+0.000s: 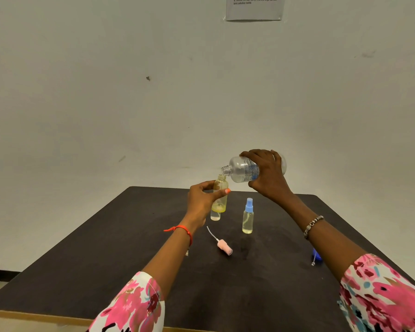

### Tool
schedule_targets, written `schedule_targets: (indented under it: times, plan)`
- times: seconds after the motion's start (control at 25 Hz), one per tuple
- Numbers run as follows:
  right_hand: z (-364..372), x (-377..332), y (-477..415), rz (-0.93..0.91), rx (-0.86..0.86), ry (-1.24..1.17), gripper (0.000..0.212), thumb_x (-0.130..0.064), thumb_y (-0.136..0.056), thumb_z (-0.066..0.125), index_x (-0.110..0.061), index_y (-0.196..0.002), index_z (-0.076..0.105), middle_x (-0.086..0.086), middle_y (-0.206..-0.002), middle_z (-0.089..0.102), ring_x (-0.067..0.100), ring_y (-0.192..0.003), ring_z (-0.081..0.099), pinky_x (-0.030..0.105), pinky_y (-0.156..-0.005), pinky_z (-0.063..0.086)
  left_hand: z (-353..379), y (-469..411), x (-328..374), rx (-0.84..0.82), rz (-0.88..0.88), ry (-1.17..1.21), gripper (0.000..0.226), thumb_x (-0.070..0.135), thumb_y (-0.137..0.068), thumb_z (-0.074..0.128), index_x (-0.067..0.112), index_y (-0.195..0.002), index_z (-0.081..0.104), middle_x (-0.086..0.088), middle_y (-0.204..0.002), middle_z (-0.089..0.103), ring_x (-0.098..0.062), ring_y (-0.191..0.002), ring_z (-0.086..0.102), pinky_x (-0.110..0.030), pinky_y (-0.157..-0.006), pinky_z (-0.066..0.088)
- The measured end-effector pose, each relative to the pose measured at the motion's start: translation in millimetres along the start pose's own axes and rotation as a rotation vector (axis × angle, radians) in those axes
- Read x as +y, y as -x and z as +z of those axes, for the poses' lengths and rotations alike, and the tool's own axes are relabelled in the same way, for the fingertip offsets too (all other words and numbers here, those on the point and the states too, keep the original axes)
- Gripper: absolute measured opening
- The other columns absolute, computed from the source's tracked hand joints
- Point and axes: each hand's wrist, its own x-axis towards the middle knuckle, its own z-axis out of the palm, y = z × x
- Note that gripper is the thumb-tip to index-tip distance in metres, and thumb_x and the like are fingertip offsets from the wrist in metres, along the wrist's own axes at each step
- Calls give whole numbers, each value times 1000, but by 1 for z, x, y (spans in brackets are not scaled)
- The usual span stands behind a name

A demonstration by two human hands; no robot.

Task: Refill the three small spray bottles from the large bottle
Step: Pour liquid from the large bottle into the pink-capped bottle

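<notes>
My right hand (267, 177) grips the large clear bottle (242, 169), tipped on its side with its open neck over a small uncapped bottle (220, 195). My left hand (201, 200) holds that small bottle above the table; yellowish liquid fills its lower part. Behind and below it another small clear bottle (215, 215) stands on the table, mostly hidden. A third small bottle with a blue spray cap (248, 218) stands upright to the right. A pink spray cap with its tube (222, 244) lies on the table below the held bottle.
The dark square table (106, 259) stands against a white wall. A dark blue cap (316, 257) lies near the table's right edge, partly hidden by my right forearm. A small object peeks out under my left wrist. A paper sheet (254, 8) hangs on the wall.
</notes>
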Motion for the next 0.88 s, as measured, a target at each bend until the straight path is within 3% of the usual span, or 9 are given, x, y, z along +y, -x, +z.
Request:
schedule_targets:
  times: [0.88]
  plan:
    - [-3,1,0,-4,4,7,62,-2,-54,73,-11,-114,59,13,-110,62,34,-108,54,54,-103,24,2,3,3,-12,10,-5,54,18,-67,80,6,-116,63,-10,-116,65,-27,-107,61,-49,-93,51]
